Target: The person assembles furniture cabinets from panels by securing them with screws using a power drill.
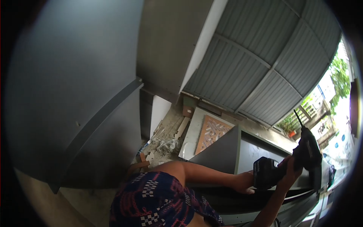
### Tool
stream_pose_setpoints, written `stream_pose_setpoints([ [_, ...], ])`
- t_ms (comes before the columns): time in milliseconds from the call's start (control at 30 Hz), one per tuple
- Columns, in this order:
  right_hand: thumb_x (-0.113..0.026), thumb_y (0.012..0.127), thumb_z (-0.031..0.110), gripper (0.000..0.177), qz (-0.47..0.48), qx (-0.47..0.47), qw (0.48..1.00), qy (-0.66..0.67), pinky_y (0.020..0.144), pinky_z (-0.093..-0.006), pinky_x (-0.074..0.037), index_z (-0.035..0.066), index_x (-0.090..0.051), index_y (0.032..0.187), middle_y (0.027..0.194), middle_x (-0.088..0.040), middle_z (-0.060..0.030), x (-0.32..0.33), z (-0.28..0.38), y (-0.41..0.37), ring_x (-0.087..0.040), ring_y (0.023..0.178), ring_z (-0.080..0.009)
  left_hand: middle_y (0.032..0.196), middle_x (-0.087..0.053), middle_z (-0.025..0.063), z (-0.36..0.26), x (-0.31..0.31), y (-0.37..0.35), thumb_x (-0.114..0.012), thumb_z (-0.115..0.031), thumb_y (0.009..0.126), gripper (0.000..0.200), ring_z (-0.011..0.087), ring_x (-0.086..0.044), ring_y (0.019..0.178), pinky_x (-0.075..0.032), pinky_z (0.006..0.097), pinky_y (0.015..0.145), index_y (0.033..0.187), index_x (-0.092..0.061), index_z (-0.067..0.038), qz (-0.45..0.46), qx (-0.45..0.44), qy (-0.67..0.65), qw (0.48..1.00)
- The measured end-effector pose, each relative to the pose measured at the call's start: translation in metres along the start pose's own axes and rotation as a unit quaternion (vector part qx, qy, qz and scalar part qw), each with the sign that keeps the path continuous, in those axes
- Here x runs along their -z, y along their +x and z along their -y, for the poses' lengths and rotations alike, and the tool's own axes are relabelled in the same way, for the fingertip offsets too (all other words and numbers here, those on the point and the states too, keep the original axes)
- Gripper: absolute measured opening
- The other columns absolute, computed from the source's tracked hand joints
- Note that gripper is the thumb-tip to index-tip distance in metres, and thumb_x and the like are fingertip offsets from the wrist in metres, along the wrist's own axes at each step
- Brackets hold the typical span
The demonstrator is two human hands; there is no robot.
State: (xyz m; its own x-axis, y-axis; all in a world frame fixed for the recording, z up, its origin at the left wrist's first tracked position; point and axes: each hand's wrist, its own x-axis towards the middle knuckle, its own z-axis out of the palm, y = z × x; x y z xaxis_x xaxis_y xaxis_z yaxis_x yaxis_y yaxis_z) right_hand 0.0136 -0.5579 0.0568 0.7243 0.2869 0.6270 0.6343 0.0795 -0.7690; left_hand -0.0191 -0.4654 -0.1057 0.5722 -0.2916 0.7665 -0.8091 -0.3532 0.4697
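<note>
My right hand (289, 172) is wrapped round the handle of a black cordless drill (308, 149). A long thin bit (298, 118) points up and away from its chuck. At the foot of the handle, the battery pack (266, 172) faces my left hand. My left hand (245, 182) is close beside the battery, over the edge of a grey cabinet (261, 151), with a digit stretched out apart. The battery hides part of its fingers. The cabinet lies under both hands.
Large grey panels (75, 56) stand close on the left, with a tall cabinet piece (172, 41) beside them. A ribbed metal wall (257, 53) rises behind. On the floor are a patterned orange-brown panel (211, 132), plastic scraps (168, 143) and wood offcuts (140, 163).
</note>
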Motion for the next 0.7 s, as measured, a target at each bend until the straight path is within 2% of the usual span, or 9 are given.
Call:
stream_pose_setpoints([
  [133, -0.057, 0.089, 0.018, 0.021, 0.072, 0.028, 0.995, 0.057, 0.055, -0.0257, -0.039, -0.002, -0.051, 0.093, 0.067, -0.052, -0.0071, -0.033, 0.015, -0.021, -0.050, 0.056, -0.0138, 0.139, -0.039, 0.0163, -0.015, 0.054, -0.049, -0.073, -0.027, 0.073, 0.085, 0.0318, -0.043, 0.124, -0.037, 0.0426, 0.100, 0.142, -0.026, -0.006, -0.037, 0.123, -0.233, 0.964],
  [200, -0.057, 0.091, 0.021, 0.022, 0.108, 0.055, 0.989, 0.089, 0.053, -0.0253, -0.039, 0.000, -0.050, 0.090, 0.070, -0.052, -0.0068, -0.059, 0.019, -0.028, -0.049, 0.056, -0.0127, 0.141, -0.038, 0.0124, -0.040, 0.100, -0.059, -0.076, -0.028, 0.071, 0.095, 0.0265, -0.044, 0.123, -0.041, 0.0400, 0.097, 0.145, -0.020, -0.007, -0.011, 0.204, -0.412, 0.888],
  [233, -0.058, 0.090, 0.024, 0.025, 0.121, 0.061, 0.986, 0.098, 0.053, -0.0250, -0.038, 0.000, -0.050, 0.086, 0.069, -0.051, -0.0065, -0.075, 0.023, -0.032, -0.048, 0.055, -0.0126, 0.138, -0.040, 0.0092, -0.041, 0.102, -0.070, -0.078, -0.026, 0.070, 0.099, 0.0213, -0.047, 0.119, -0.047, 0.0347, 0.088, 0.146, -0.017, -0.009, -0.063, 0.190, -0.474, 0.858],
  [333, -0.058, 0.090, 0.024, 0.026, 0.160, 0.044, 0.974, 0.155, 0.053, -0.0254, -0.038, 0.000, -0.049, 0.085, 0.068, -0.049, -0.0062, -0.119, 0.034, -0.043, -0.048, 0.055, -0.0126, 0.131, -0.048, 0.0084, -0.067, 0.134, -0.106, -0.078, -0.027, 0.070, 0.099, 0.0200, -0.051, 0.112, -0.049, 0.0355, 0.083, 0.146, -0.017, -0.010, -0.091, 0.270, -0.565, 0.774],
  [433, -0.057, 0.089, 0.025, 0.027, 0.189, 0.008, 0.961, 0.200, 0.053, -0.0242, -0.038, -0.001, -0.047, 0.092, 0.070, -0.049, -0.0065, -0.149, 0.030, -0.047, -0.048, 0.056, -0.0122, 0.121, -0.055, 0.0106, -0.079, 0.167, -0.137, -0.077, -0.028, 0.072, 0.094, 0.0193, -0.055, 0.107, -0.049, 0.0365, 0.083, 0.145, -0.021, -0.008, -0.043, 0.352, -0.386, 0.852],
  [533, -0.057, 0.091, 0.026, 0.031, 0.224, 0.004, 0.938, 0.264, 0.052, -0.0233, -0.038, -0.001, -0.045, 0.100, 0.076, -0.050, -0.0076, -0.168, 0.031, -0.050, -0.048, 0.056, -0.0117, 0.119, -0.057, 0.0154, -0.150, 0.218, -0.170, -0.075, -0.031, 0.074, 0.084, 0.0220, -0.057, 0.106, -0.048, 0.0363, 0.086, 0.141, -0.031, -0.005, -0.028, 0.384, -0.034, 0.922],
  [600, -0.057, 0.092, 0.027, 0.032, 0.236, -0.013, 0.918, 0.318, 0.052, -0.0237, -0.039, -0.002, -0.046, 0.100, 0.078, -0.049, -0.0077, -0.181, 0.039, -0.060, -0.048, 0.057, -0.0120, 0.118, -0.057, 0.0229, -0.198, 0.236, -0.201, -0.072, -0.024, 0.074, 0.076, 0.0293, -0.058, 0.108, -0.046, 0.0392, 0.090, 0.136, -0.038, 0.002, -0.106, 0.375, 0.145, 0.910],
  [667, -0.057, 0.093, 0.029, 0.033, 0.261, -0.001, 0.905, 0.336, 0.057, -0.0238, -0.040, -0.001, -0.047, 0.101, 0.082, -0.050, -0.0079, -0.186, 0.032, -0.056, -0.048, 0.060, -0.0124, 0.118, -0.058, 0.0213, -0.271, 0.252, -0.218, -0.071, -0.023, 0.075, 0.071, 0.0303, -0.059, 0.107, -0.047, 0.0390, 0.089, 0.133, -0.041, 0.005, -0.226, 0.272, 0.195, 0.915],
  [700, -0.057, 0.093, 0.029, 0.033, 0.255, 0.013, 0.902, 0.347, 0.058, -0.0235, -0.041, -0.001, -0.048, 0.101, 0.083, -0.049, -0.0079, -0.190, 0.039, -0.059, -0.048, 0.061, -0.0123, 0.119, -0.058, 0.0204, -0.306, 0.256, -0.227, -0.071, -0.023, 0.075, 0.068, 0.0301, -0.060, 0.105, -0.048, 0.0392, 0.088, 0.131, -0.043, 0.004, -0.275, 0.239, 0.263, 0.893],
])
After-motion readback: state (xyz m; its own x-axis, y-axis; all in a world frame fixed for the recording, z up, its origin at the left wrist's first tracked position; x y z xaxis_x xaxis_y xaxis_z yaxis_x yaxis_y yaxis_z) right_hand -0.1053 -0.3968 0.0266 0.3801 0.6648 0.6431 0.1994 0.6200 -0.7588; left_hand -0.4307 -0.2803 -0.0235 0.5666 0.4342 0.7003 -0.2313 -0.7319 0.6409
